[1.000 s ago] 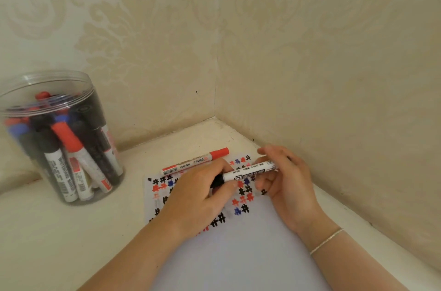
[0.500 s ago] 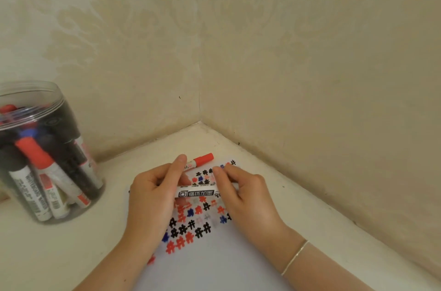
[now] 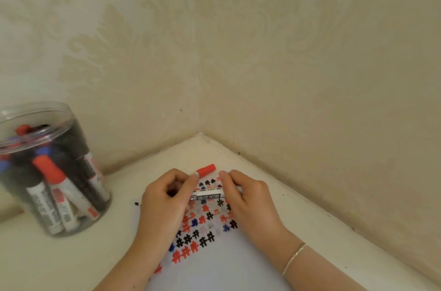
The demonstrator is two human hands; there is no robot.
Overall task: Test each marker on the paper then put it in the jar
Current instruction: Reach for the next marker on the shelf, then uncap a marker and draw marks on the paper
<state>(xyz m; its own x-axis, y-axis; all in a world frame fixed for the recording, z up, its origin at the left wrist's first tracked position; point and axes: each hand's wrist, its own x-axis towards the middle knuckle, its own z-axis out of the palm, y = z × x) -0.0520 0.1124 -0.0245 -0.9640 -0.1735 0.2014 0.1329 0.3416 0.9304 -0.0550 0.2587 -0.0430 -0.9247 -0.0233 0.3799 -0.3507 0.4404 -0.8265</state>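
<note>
Marker [image 3: 207, 196] was gripped between left hand [image 3: 167, 205] and right hand [image 3: 250, 202], apparently for capping; a red-capped marker [image 3: 205, 170] lay just beyond the fingers, over the paper [image 3: 214, 264].

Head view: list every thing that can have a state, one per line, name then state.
jar: upright, lidless, packed with markers.
black marker: held level over the paper, gripped at both ends.
red marker: capped, lying behind the hands.
paper: flat, covered with marks.
left hand: gripping the black marker.
right hand: gripping the black marker.
</note>
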